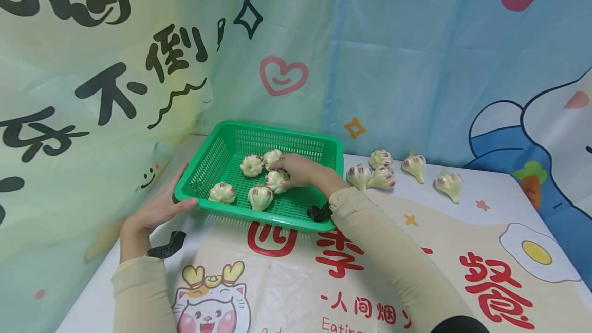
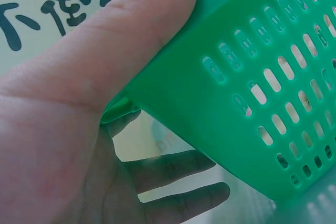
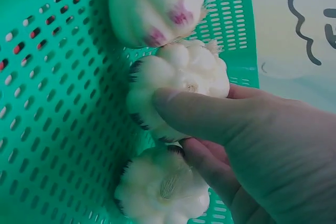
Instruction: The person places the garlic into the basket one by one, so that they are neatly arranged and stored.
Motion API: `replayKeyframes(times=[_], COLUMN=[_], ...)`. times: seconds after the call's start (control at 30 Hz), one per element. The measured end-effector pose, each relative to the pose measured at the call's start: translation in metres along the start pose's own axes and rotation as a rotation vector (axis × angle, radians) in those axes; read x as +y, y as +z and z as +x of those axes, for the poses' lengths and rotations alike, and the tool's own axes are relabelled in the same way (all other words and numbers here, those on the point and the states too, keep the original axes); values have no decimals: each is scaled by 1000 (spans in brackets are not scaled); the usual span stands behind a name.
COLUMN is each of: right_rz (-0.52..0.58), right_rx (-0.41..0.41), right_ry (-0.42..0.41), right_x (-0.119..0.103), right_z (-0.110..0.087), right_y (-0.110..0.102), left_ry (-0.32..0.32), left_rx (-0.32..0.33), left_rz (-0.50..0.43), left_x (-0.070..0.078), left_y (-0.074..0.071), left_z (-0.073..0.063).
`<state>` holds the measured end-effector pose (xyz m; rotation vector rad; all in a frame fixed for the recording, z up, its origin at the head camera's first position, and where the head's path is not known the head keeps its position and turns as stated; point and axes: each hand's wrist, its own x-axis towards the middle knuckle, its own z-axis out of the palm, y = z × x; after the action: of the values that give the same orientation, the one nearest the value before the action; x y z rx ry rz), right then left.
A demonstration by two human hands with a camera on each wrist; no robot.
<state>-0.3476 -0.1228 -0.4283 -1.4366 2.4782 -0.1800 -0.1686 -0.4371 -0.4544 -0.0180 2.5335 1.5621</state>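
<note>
A green plastic basket holds several garlic bulbs, whitish with purple marks. My right hand reaches into it from the right and grips one garlic bulb between thumb and fingers. Other bulbs lie close on either side of that one in the right wrist view, one garlic bulb just under my fingers. At the basket's left end my left hand holds the rim at the corner. Its thumb lies along the rim, with the other fingers outside the basket wall.
On the table to the right of the basket, several more garlic bulbs lie near the back edge. A printed cloth covers the front of the table. Behind stands a fabric backdrop with drawings and lettering.
</note>
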Motion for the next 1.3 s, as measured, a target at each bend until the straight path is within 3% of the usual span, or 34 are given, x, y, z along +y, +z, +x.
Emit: replayKeyframes(times=[0.83,1.13,1.3], right_rz=[37,49,63], right_rx=[-26,-53,-27], right_ry=[18,33,53], right_x=[-7,-7,-10], right_z=[2,0,-3], right_y=[4,-2,-11], left_ry=[23,16,14], left_rx=[-10,-3,0], left_rz=[-1,28,39], left_x=[-3,1,1], left_y=[0,1,0], left_z=[1,1,-1])
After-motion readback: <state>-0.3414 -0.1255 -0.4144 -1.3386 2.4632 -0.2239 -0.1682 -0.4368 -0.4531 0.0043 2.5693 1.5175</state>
